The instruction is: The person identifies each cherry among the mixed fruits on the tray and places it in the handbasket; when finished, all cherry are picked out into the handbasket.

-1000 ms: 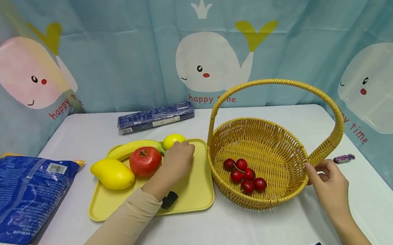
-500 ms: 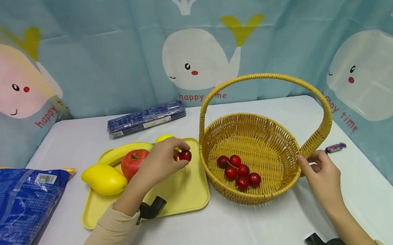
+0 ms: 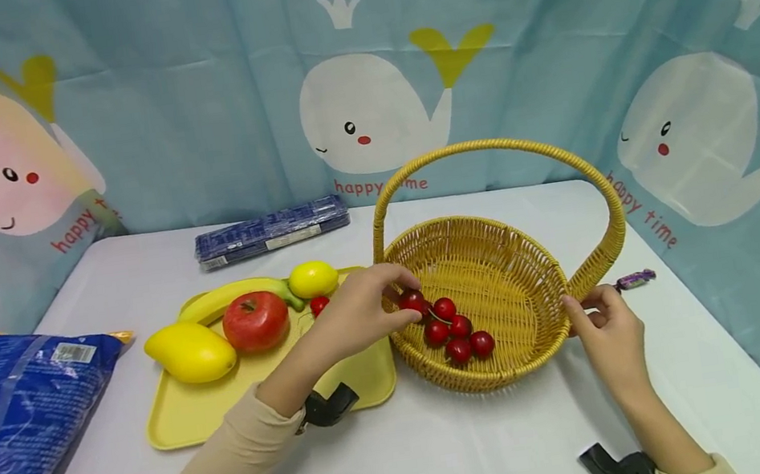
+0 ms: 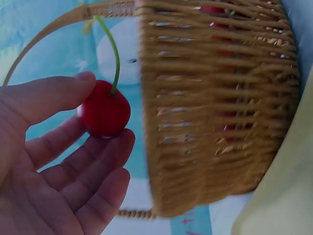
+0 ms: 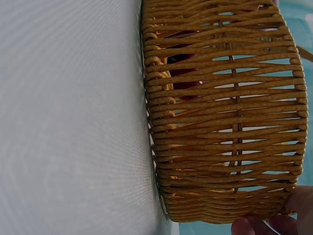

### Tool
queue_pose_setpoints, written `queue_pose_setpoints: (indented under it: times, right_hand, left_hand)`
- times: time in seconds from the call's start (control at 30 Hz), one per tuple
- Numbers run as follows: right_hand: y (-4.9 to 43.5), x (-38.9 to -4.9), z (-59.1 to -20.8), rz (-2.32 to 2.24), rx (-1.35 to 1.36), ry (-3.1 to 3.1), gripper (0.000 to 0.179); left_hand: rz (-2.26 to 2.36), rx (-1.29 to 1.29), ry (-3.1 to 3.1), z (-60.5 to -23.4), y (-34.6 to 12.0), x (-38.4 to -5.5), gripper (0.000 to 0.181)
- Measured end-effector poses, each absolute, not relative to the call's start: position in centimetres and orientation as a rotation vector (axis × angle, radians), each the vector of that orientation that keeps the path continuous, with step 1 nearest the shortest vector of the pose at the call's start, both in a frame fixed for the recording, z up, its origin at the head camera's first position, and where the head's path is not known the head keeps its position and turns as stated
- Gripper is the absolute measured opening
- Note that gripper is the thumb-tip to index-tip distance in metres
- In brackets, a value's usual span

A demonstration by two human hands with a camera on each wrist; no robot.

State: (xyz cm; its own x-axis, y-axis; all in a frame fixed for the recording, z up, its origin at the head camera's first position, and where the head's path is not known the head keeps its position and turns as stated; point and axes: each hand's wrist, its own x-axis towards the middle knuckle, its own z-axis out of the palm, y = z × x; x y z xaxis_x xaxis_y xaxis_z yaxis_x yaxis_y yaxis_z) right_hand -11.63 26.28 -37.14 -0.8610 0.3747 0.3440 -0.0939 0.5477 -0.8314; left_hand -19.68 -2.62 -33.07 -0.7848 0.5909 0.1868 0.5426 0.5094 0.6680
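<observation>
A red cherry (image 4: pixel 105 108) with a green stem is pinched between the thumb and fingers of my left hand (image 3: pixel 361 312). In the head view that hand is at the left rim of a woven basket (image 3: pixel 503 284), over its edge. Several cherries (image 3: pixel 457 327) lie inside the basket, on its left part. My right hand (image 3: pixel 608 334) grips the basket's right rim near the foot of the handle, thumb on the inner side. Left of the basket, a yellow tray (image 3: pixel 183 418) bears an apple (image 3: pixel 256 322), a banana (image 3: pixel 228 295), a mango (image 3: pixel 192 352), a lemon (image 3: pixel 313 279) and a cherry (image 3: pixel 319 305).
Behind the tray lies a flat blue package (image 3: pixel 272 230). A large blue and orange bag (image 3: pixel 27 424) occupies the table's left side. Just past the right hand is a small purple wrapped candy (image 3: pixel 636 280). A whale-print curtain (image 3: pixel 188 118) closes off the back.
My left hand has picked up a cherry from beside the lemon and carried it right to the basket's left rim. The right hand keeps its grip, and the head view has shifted slightly.
</observation>
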Motion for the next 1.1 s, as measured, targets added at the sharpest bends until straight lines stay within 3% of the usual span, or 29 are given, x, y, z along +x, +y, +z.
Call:
queue_pose_setpoints:
  times: [0.3, 0.63, 0.9, 1.1]
  right_hand:
    - [26.0, -11.7, -37.1, 1.273, -0.225, -2.307, 0.018]
    - [27.6, -12.6, -39.1, 1.269, -0.231, -2.310, 0.020]
    - [28.3, -12.8, -40.1, 1.260, -0.254, -2.288, 0.020]
    - [28.3, -12.9, -39.8, 1.264, -0.262, -2.302, 0.018]
  left_hand:
    - [0.545, 1.046, 2.815, -34.0, 0.3, -20.6, 0.025]
    - [0.245, 1.027, 2.836, -34.7, 1.8, -20.9, 0.018]
    - [0.310, 1.046, 2.869, -34.6, 1.4, -20.4, 0.024]
    - [0.781, 0.890, 2.908, -33.5, -2.7, -20.2, 0.030]
